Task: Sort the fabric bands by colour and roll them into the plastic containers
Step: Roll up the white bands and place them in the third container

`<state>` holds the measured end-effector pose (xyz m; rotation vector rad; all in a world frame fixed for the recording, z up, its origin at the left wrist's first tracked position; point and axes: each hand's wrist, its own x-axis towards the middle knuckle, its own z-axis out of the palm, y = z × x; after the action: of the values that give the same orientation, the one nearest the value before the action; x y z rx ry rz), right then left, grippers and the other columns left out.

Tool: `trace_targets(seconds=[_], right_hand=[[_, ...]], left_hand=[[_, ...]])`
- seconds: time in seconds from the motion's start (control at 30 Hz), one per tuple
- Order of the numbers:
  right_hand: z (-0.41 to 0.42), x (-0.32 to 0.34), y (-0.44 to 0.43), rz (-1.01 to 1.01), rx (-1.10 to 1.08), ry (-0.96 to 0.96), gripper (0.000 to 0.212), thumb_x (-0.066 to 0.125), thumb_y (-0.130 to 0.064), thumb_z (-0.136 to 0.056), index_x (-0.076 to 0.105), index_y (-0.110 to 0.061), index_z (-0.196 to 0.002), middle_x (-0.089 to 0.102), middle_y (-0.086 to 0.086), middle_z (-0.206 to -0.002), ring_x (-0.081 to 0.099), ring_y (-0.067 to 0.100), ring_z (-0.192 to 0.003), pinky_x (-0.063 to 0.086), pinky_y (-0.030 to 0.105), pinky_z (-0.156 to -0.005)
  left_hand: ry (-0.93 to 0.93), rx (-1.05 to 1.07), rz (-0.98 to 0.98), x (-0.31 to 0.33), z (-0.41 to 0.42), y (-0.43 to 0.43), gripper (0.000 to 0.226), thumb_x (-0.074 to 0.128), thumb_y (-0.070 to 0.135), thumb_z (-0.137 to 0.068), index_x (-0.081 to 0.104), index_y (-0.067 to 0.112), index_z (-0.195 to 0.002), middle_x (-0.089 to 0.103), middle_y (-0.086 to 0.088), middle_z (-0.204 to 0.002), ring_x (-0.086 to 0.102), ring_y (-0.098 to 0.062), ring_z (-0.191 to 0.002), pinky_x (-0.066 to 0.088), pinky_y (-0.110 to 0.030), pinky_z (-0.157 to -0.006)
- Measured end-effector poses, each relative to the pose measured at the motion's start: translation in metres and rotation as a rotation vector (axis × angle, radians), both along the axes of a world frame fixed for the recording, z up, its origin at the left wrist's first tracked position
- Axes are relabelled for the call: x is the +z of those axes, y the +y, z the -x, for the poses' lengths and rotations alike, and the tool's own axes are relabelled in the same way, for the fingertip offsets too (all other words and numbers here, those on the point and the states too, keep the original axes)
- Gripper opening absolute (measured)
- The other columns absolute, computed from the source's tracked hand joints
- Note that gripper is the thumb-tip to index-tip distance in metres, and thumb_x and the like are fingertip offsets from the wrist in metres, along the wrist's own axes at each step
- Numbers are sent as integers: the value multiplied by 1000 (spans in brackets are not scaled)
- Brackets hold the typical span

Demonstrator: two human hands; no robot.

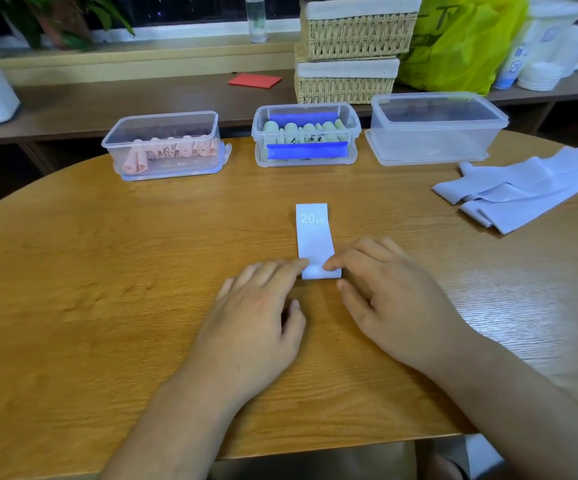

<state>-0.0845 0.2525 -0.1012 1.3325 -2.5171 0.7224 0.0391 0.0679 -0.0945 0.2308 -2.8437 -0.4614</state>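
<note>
Band (313,237) is flat on the table (107,271), running straight away from the fingertips. "20 LB" print is at its far end. The near end is rolled up (318,273) and sits between the two index tips.

Left hand (259,306): released, fingers near straight, palm down. The index tip touches the roll's left end. The thumb is back toward the wrist, well apart from the band.

Right hand (395,299): fingers loosely curved, with the index tip on top of the roll's right part. The thumb tip is just beside the roll's near-right corner. Can't tell whether that's a pinch or just a press.

Well beyond the fingertips is a row of three clear boxes:
- Left box (162,124), beyond the left fingers, holds pink rolls (173,152).
- Mid box (306,109), straight ahead of the band's far end, holds green rolls (301,131). It has blue clips.
- Right box (436,133), beyond the right fingers. Contents unclear.

Pile (523,192) of loose pale bands lies out past the right knuckles, near the right box.
</note>
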Motion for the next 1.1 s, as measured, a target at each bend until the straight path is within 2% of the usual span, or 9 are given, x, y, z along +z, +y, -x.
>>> trace_targets(seconds=[0.17,0.27,0.4,0.5,0.67,0.77,0.93,1.1], right_hand=[[4,-1,-5,-18,-24,-12,33,63,-26,-98,63,-32,-131,59,-17,-125,52,11,-113,53,39,-93],[7,-2,-11,-36,-63,37,31,63,-28,-99,63,-33,-129,63,-14,-121,55,16,-105,54,44,-85],[8,-2,-10,-36,-73,72,26,64,-22,-100,65,-32,-124,64,-13,-116,55,18,-97,53,47,-79],[5,0,-6,-40,-55,64,25,62,-22,-100,65,-32,-123,64,-14,-117,55,17,-101,53,46,-81],[-8,0,3,-30,-17,21,24,60,-25,-101,64,-36,-122,61,-21,-114,52,9,-100,50,40,-85],[-7,-1,3,-24,-22,9,25,56,-27,-103,66,-35,-125,61,-21,-115,52,9,-100,51,40,-85],[-6,-3,0,-46,-41,-17,32,51,-36,-106,65,-35,-135,61,-20,-123,51,10,-108,52,40,-89],[-7,-4,0,-36,-53,-25,37,47,-33,-107,61,-30,-141,58,-17,-135,51,10,-118,51,40,-97]], left_hand=[[14,19,-48,1,-1,1,59,47,39,-103,29,39,-159,45,25,-151,35,2,-142,32,-30,-119],[25,23,-49,1,-1,1,59,47,39,-103,28,39,-159,43,26,-151,34,4,-141,31,-29,-119],[29,19,-57,-1,0,1,59,50,37,-101,29,39,-157,45,26,-148,37,3,-139,33,-28,-116],[41,22,-82,-3,0,-1,60,56,34,-99,33,38,-154,49,26,-144,41,2,-136,36,-29,-114],[62,15,-87,-3,0,-3,58,58,34,-98,36,39,-152,48,26,-144,40,3,-137,34,-25,-112],[68,-3,-93,-2,0,-3,56,59,32,-97,39,39,-149,49,25,-142,43,0,-135,41,-33,-112],[70,-60,-69,0,-4,-2,44,60,28,-97,50,41,-137,48,27,-138,47,-3,-129,45,-37,-105],[53,-38,-28,0,-3,-1,41,56,33,-98,48,44,-137,49,28,-136,45,-2,-131,40,-32,-104]])
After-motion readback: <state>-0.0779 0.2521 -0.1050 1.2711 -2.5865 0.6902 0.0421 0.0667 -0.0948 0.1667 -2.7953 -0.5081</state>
